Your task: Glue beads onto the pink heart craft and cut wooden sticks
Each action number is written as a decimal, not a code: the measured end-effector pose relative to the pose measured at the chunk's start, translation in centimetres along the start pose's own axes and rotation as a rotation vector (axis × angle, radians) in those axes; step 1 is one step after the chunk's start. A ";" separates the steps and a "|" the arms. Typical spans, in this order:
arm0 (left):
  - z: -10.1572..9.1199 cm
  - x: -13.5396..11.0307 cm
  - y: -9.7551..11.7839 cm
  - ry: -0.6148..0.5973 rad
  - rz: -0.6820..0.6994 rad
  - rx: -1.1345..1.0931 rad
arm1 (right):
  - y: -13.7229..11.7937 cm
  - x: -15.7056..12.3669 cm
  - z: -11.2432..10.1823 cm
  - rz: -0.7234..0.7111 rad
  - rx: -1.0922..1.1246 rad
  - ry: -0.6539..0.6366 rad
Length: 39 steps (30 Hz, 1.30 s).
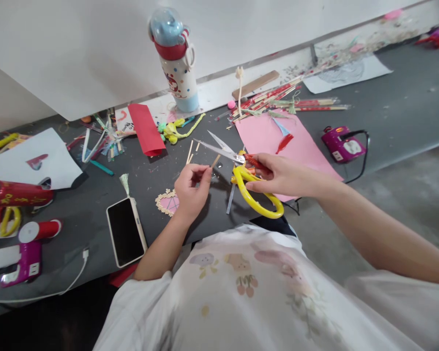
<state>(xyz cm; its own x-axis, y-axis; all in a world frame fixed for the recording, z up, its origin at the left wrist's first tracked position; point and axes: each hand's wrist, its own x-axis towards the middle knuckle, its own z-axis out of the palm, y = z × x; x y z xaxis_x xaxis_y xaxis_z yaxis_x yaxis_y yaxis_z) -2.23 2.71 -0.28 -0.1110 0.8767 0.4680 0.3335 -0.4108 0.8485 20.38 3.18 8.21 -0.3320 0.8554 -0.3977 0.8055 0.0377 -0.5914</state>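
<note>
The left hand [193, 190] is closed at the thumb and fingertips on a thin stick [215, 161], the tip of which projects toward the right. The right hand [281, 175] is clamped on the handles of the scissors [260, 199]; the blades are spread and point left, just above the tip of the stick. Loose sticks [189, 152] lie immediately beyond the left hand; contact between them and its fingers cannot be confirmed from this angle. A pink heart-shaped piece [171, 202] with a beige, bumpy border is located on the dark table [139, 168], left of the left wrist and partly covered by the hand. A pink sheet [303, 151] lies beneath and beyond the right hand. Further left are a phone [126, 233], face up, and a red paper strip [145, 127]. An upright bottle [179, 73] stands at the rear.
</note>
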 end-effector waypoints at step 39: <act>0.1 0.0 -0.2 -0.366 -0.174 -0.207 | -0.2 -1.2 0.6 -0.203 -0.229 0.170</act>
<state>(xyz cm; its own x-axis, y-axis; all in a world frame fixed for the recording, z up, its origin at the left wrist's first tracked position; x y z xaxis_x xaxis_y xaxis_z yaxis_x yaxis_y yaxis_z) -2.18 2.86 -0.50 0.2021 0.9525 0.2277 0.1412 -0.2584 0.9557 20.30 1.83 8.38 -0.4254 0.8918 -0.1543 0.8273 0.3140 -0.4659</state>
